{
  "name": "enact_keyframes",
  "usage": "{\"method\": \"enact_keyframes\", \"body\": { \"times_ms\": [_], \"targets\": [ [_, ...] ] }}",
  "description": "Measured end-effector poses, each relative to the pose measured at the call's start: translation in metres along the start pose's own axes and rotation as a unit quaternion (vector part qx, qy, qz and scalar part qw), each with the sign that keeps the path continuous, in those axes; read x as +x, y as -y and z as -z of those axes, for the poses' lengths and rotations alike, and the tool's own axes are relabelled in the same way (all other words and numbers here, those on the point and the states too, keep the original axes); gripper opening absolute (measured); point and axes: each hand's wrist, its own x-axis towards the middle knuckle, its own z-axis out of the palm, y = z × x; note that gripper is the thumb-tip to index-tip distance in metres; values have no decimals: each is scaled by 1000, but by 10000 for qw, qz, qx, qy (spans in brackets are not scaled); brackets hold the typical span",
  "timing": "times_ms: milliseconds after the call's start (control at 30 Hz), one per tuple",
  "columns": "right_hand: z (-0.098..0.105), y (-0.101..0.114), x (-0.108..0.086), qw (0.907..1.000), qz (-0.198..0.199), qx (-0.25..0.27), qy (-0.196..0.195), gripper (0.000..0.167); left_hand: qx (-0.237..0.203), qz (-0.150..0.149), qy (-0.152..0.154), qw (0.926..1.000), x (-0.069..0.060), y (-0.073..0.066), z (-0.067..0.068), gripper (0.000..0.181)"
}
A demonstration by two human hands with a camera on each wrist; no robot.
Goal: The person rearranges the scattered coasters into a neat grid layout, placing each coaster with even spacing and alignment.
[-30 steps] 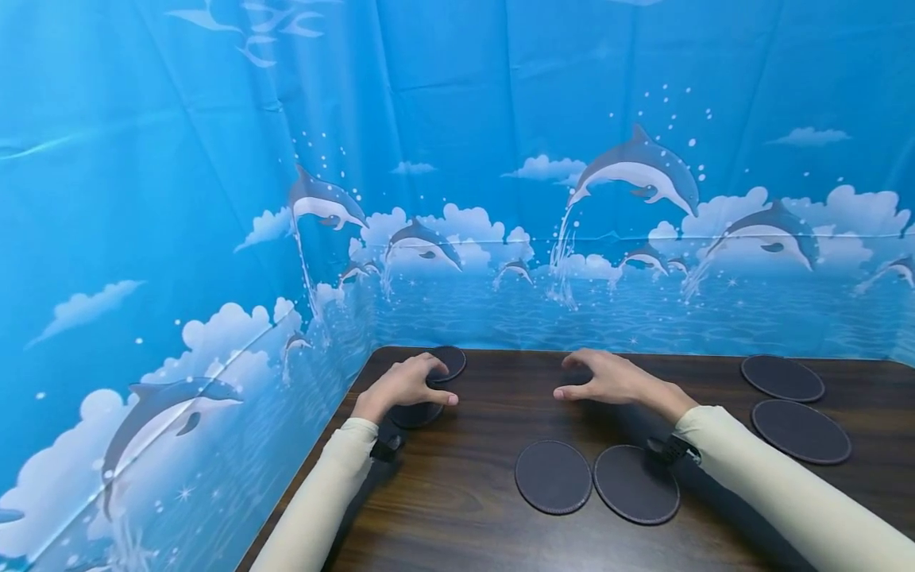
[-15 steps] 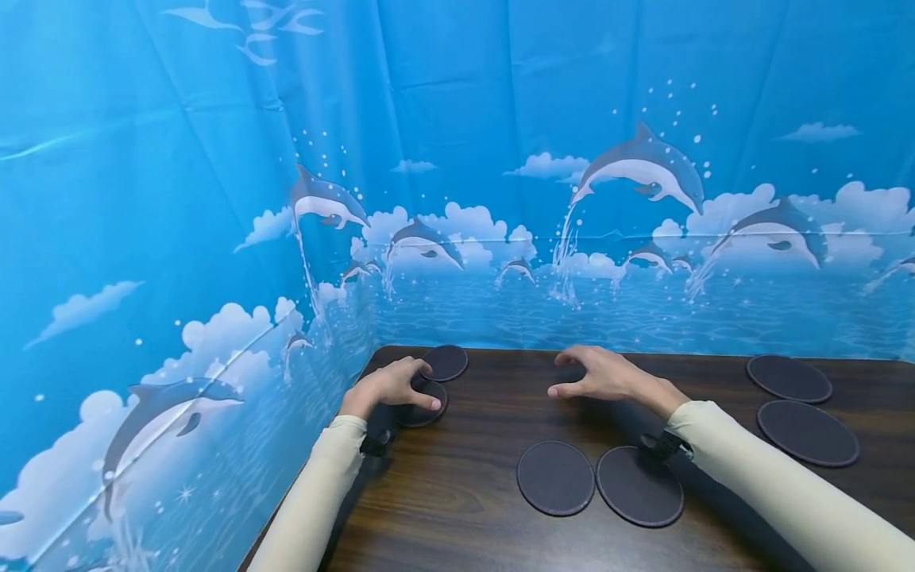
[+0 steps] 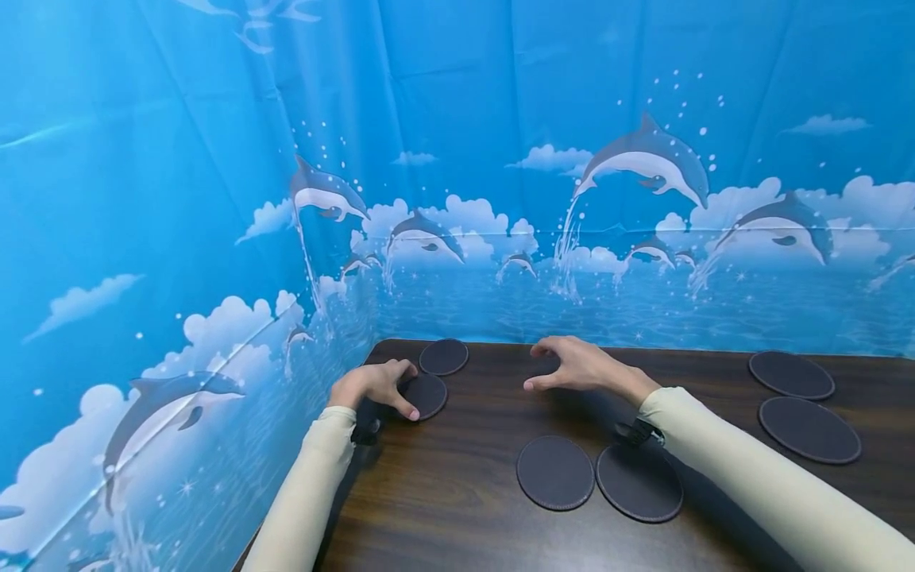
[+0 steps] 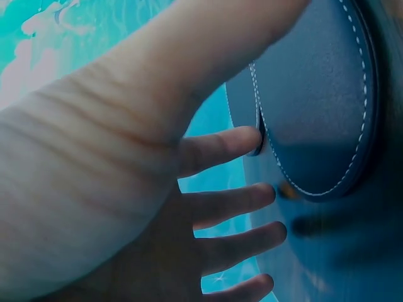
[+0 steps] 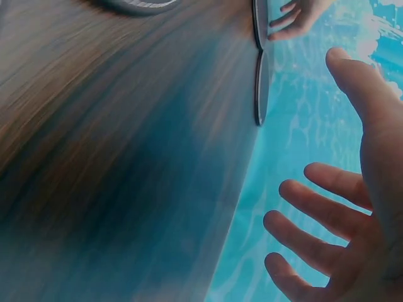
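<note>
My left hand hovers at the near left coaster, a dark round one with pale edge stitching. In the left wrist view its fingers are spread beside that coaster, and the thumb reaches over it; whether they touch cannot be told. Just behind lies the far left coaster. My right hand is held above the table to the right of these, thumb apart from loosely bent fingers, holding nothing. The right wrist view shows the same hand with its fingers spread.
Two coasters lie side by side near the front, one left and one right, the latter partly under my right wrist. Two more, far and near, lie at the right. A blue dolphin-print sheet borders the dark wood table.
My left hand has moved left and slightly nearer, uncovering more of the two left coasters. The right hand has shifted left toward them. The coasters have stayed in place.
</note>
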Motion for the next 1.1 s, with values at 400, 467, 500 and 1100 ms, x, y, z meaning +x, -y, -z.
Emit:
{"method": "enact_keyframes", "body": {
  "times_ms": [400,467,500,1100],
  "targets": [
    [-19,27,36,9988,304,-208,316,79,16,318,105,9994,-2,1,0,97],
    [-22,31,39,9984,341,-231,398,80,69,307,112,9994,-4,1,2,97],
    [-25,34,41,9981,357,-233,447,80,118,304,124,9994,-4,1,2,97],
    [-66,57,84,9886,95,-1097,1031,79,394,404,20,9984,-5,1,4,93]
  ]
}}
